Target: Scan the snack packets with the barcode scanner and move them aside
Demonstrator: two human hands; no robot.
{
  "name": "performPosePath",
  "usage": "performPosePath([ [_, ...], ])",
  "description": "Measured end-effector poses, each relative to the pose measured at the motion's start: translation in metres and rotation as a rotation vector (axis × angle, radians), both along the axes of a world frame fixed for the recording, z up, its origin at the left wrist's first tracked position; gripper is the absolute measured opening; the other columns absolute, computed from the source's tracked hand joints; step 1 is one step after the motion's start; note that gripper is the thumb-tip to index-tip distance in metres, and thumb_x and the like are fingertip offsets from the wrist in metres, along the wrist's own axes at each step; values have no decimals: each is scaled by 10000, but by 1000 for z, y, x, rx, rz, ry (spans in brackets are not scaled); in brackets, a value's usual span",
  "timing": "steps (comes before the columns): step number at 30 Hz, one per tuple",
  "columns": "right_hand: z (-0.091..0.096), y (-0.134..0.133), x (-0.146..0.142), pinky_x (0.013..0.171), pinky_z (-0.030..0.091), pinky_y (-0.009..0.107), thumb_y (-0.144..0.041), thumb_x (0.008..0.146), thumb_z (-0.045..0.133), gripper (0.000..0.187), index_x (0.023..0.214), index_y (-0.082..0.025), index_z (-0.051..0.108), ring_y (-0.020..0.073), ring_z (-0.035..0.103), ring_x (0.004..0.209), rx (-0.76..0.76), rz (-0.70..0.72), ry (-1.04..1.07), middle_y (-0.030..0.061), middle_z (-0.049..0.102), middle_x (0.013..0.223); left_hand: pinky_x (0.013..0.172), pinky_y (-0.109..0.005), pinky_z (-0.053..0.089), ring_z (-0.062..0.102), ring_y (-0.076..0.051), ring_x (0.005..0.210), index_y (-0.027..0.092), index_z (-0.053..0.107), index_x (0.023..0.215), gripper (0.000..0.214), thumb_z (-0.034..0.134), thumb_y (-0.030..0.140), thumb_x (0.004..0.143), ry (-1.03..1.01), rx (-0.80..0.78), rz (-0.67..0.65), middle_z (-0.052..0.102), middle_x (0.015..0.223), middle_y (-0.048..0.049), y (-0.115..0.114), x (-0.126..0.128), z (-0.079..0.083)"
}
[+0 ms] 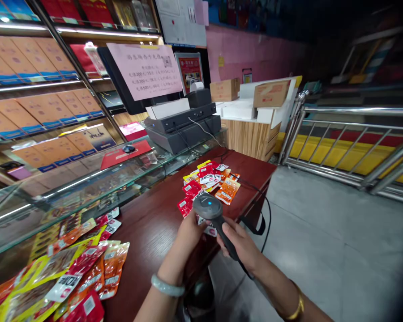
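My right hand (238, 241) is wrapped round the handle of a dark grey barcode scanner (210, 205), which has a blue light on top. Just left of it, under the scanner head, my left hand (190, 230) pinches a small snack packet (209, 230); the scanner hides most of that packet. Beyond both hands lies a loose pile of red, orange and yellow snack packets (210, 174) on the dark red wooden table (147, 241). A second, larger heap of similar shiny packets (77, 268) covers the near left of the table.
Along the table's left side runs a glass display counter (127, 176), bearing a mouse (128, 148) on a red pad, a cash drawer (184, 134) and a monitor (130, 80) with a pink notice. A black cable (270, 214) hangs off the right edge. Metal railings (349, 143) stand further right.
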State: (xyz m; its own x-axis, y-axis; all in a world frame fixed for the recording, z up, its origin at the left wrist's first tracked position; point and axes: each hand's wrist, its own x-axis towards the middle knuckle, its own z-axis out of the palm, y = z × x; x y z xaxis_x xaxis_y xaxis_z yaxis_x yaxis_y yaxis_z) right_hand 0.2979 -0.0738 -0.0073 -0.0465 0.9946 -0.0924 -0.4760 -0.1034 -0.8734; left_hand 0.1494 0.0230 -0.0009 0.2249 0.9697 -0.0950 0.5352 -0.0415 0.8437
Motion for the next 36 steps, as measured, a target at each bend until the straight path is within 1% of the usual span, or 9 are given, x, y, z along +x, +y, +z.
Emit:
performPosePath([
  [4, 3, -5, 5, 422, 320, 206, -686, 841, 642, 613, 1172, -174, 581, 81, 390, 411, -7, 3, -31, -75, 508, 545, 794, -345, 567, 719, -230, 891, 181, 657, 1092, 348, 719, 187, 749, -89, 187, 13, 762, 1034, -99, 0, 21, 14],
  [7, 4, -11, 4, 431, 309, 212, -668, 850, 651, 545, 1101, -189, 584, 88, 403, 431, -30, 3, -47, -65, 510, 559, 923, -359, 534, 686, -233, 1044, 186, 660, 1122, 339, 683, 156, 785, -74, 286, 34, 733, 1164, -110, -10, 12, 24],
  [12, 0, -15, -10, 439, 304, 232, -657, 855, 657, 480, 986, -202, 581, 100, 417, 446, -56, 93, -68, -47, 507, 578, 853, -341, 539, 695, -203, 914, 191, 643, 1224, 401, 673, 193, 825, 84, 233, 150, 719, 1174, -118, -40, -47, 25],
  [18, 4, -18, -51, 466, 342, 216, -663, 843, 667, 638, 1237, -175, 554, 95, 429, 475, -88, 261, -81, -50, 531, 613, 885, -392, 547, 700, -239, 985, 183, 652, 1229, 394, 636, 356, 875, 232, 249, 349, 723, 1165, -124, -74, -136, 15],
  [21, 8, -19, -79, 457, 326, 204, -685, 856, 634, 661, 1247, -159, 554, 84, 399, 469, -58, 370, -103, -65, 501, 598, 904, -397, 547, 701, -243, 1005, 201, 664, 1222, 392, 624, 384, 877, 265, 254, 399, 735, 1159, -105, -90, -170, 16],
  [24, 11, -21, -108, 442, 309, 195, -700, 857, 621, 660, 1232, -160, 569, 74, 365, 463, -30, 485, -116, -77, 471, 595, 973, -414, 519, 685, -263, 1075, 209, 687, 1208, 373, 588, 395, 899, 402, 329, 480, 731, 1195, -102, -102, -203, 25],
  [29, 6, -22, -147, 431, 297, 174, -670, 876, 627, 610, 1225, -171, 594, 75, 366, 480, 0, 604, -98, -88, 424, 581, 1094, -473, 416, 591, -342, 1250, 106, 648, 1301, 492, 495, 416, 950, 854, 366, 660, 668, 1303, -201, -95, -257, 41],
  [32, 3, -19, -164, 431, 314, 171, -646, 899, 615, 579, 1232, -173, 597, 69, 369, 461, 25, 617, -102, -88, 445, 571, 1080, -467, 409, 588, -358, 1244, 38, 588, 1363, 568, 457, 422, 966, 1018, 270, 643, 671, 1270, -245, -80, -278, 44],
  [36, 5, -14, -177, 421, 312, 169, -654, 891, 619, 591, 1228, -169, 597, 64, 379, 440, 28, 617, -108, -90, 458, 563, 1015, -512, 425, 542, -419, 1259, 99, 589, 1370, 644, 555, 529, 893, 1089, 178, 625, 659, 1277, -235, -69, -287, 42],
])
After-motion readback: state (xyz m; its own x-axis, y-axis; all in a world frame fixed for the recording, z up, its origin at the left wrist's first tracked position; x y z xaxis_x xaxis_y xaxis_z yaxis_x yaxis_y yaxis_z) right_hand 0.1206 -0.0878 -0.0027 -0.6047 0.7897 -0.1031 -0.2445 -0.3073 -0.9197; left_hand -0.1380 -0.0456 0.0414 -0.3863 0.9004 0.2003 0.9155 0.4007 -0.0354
